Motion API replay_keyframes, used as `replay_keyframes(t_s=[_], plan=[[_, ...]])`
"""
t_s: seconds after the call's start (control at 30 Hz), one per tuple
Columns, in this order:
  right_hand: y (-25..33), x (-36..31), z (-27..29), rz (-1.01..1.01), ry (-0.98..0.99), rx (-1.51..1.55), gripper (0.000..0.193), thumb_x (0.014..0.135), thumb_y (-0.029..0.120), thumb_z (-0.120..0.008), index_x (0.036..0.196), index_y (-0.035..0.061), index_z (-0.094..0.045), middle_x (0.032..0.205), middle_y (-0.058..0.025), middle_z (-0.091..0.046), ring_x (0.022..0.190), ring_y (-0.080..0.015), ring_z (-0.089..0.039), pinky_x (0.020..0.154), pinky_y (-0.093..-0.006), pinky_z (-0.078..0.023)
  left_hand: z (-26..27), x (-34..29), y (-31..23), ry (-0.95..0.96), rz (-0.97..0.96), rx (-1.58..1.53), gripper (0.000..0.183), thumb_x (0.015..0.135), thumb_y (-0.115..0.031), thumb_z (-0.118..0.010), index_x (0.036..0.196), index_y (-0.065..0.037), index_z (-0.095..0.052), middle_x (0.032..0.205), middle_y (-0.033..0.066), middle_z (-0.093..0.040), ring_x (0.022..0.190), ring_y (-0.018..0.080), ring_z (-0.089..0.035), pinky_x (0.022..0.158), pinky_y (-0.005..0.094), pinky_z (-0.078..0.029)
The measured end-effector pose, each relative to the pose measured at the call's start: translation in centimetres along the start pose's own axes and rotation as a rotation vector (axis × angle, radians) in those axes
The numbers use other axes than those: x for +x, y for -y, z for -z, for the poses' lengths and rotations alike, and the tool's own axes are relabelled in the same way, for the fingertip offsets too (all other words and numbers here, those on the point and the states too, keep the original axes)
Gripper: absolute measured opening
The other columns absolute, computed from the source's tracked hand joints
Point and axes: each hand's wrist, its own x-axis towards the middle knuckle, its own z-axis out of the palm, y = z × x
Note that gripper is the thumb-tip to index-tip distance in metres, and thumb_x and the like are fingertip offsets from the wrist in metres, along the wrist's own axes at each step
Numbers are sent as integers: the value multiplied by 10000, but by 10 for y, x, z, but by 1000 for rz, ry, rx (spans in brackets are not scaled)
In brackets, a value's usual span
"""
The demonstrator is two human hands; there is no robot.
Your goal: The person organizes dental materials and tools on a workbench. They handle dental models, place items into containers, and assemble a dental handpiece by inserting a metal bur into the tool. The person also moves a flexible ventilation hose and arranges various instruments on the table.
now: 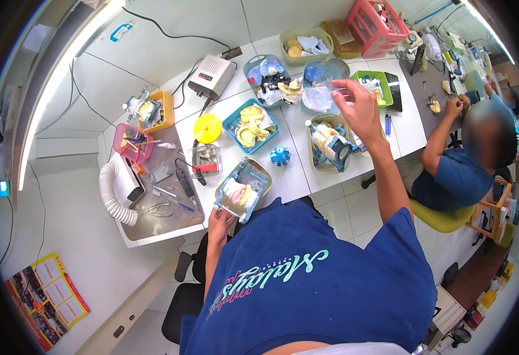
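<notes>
A long white workbench (295, 180) crowded with dental models spans the view, while a co-worker in a blue shirt (460, 171) sits at its right-hand stretch. At the back stands a pinkish-red plastic crate (389, 46); at the left, a white corrugated hose (110, 198) curves beside the tools, and a boxy white control unit (215, 74) sits near the wall. Mid-bench, a blue plastic basket (264, 145) holds pale yellow pieces.

At the near edge, a beige basket (267, 179) lies beneath a blue dental articulator (250, 177), whose near end reaches past the bench. The person's left hand (217, 228) grips the articulator's near left corner; whether the fingers also take in the basket is hidden. The right hand (363, 109) is raised just beside a clear plastic tub (305, 100), thumb and forefinger curved toward each other; whether they hold anything small cannot be told.

Inside the articulator sits a pink-and-white dental cast (236, 192). Careful handling would likely mean keeping that frame level, steadying it from beneath at the overhang, with fingers off the teeth, and lifting the right hand clear of the tub's rim. Smaller still, a yellow disc (208, 128) and a blue studded ball (280, 156) rest nearby.
</notes>
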Motion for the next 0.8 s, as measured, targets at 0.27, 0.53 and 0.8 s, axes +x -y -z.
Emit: replay_keyframes(t_s=[0.27, 0.53, 0.8], plan=[[-95, 8, -10, -166, 53, -263, 268, 871, 182, -676, 1059, -8, -689, 975, -186, -719, 838, -304, -717, 758, -384, -552, 10, 6, 14, 6, 10, -135, 429, 966, -172, -630, 1354, -86, -470, 1186, 94, -635, 1011, 196, -654, 854, 330, -523], [-104, 2, -13, -207, 30, -284, 274, 854, 174, -681, 1056, -11, -690, 963, -199, -717, 799, -339, -709, 749, -410, -549, -2, -4, 0, -14, 40, -141, 493, 954, -210, -652, 1394, -108, -454, 1173, 40, -638, 906, 166, -652, 731, 276, -508], [-88, -21, -13, -295, -24, -115, 248, 884, 138, -663, 1072, -22, -677, 965, -197, -716, 821, -297, -719, 735, -368, -562, -2, -4, 1, 2, 12, -147, 469, 973, -232, -629, 1385, -91, -455, 1144, 51, -646, 948, 162, -653, 775, 300, -521]])
